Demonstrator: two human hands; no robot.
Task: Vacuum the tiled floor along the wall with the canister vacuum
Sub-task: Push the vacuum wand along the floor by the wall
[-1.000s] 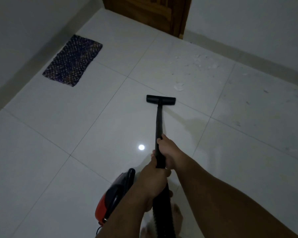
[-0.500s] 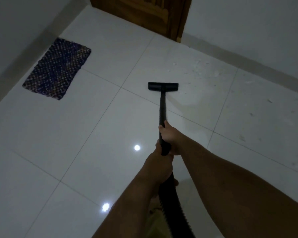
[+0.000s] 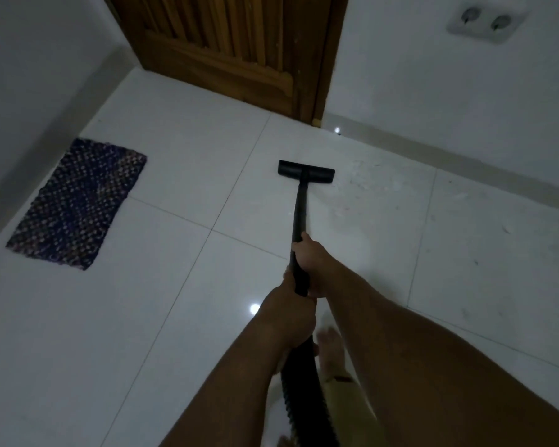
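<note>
Near the door [image 3: 226,50], the nozzle [image 3: 306,172] now sits farther up the floor [image 3: 181,175] than a second ago, closing on the dusty strip by the wall [image 3: 449,91]. Both hands, right [image 3: 309,258] ahead of left [image 3: 288,312], clench the wand [image 3: 299,221]; that grit looks next.

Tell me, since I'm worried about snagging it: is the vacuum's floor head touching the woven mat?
Apart. The head view shows bare tile between the floor head and the woven mat.
</note>
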